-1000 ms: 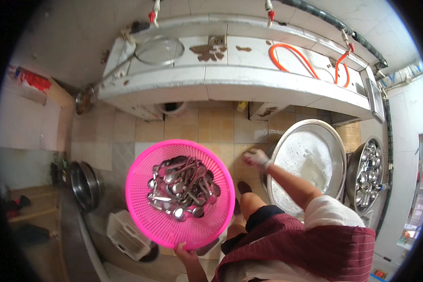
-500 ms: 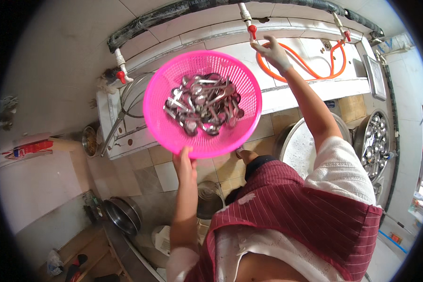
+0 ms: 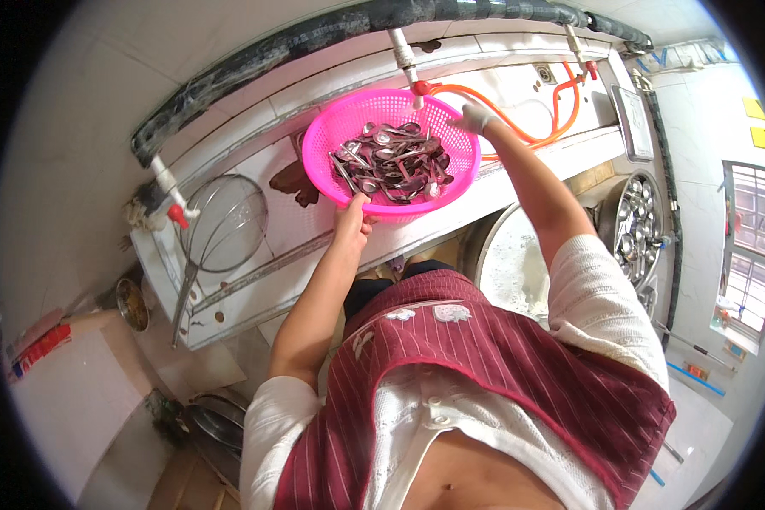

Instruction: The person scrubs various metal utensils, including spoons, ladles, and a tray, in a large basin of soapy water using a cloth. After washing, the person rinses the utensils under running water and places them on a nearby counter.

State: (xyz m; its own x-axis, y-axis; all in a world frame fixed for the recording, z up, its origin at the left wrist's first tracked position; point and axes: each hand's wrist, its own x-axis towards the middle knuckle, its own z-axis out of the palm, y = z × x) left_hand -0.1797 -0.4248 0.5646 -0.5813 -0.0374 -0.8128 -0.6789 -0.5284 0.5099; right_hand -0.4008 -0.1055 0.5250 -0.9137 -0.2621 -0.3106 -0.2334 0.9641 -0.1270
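A pink plastic basket (image 3: 319, 157) with a perforated wall is over the white tiled sink (image 3: 285, 229), tilted slightly toward me under the middle tap (image 3: 419, 92). A heap of metal spoons (image 3: 395, 161) lies inside it. At the near rim, my left hand (image 3: 353, 223) is closed on the basket, thumb on top. My gloved right hand (image 3: 476, 120) is at the basket's right rim, just right of the tap. Its fingers are small and blurred, so I cannot make out whether they grip the rim. I see no water running from the tap.
An orange hose (image 3: 540, 140) curls in the sink on the right. A long-handled wire strainer (image 3: 225, 225) lies at the left, below another tap (image 3: 177, 214). Beside me stand a large tub of foamy water (image 3: 514, 268) and a metal basin of metalware (image 3: 639, 221).
The basket has moved away from me, over the sink and under the middle tap, with my left hand still holding it. My right hand has come down from beside the tap to the basket's rim.
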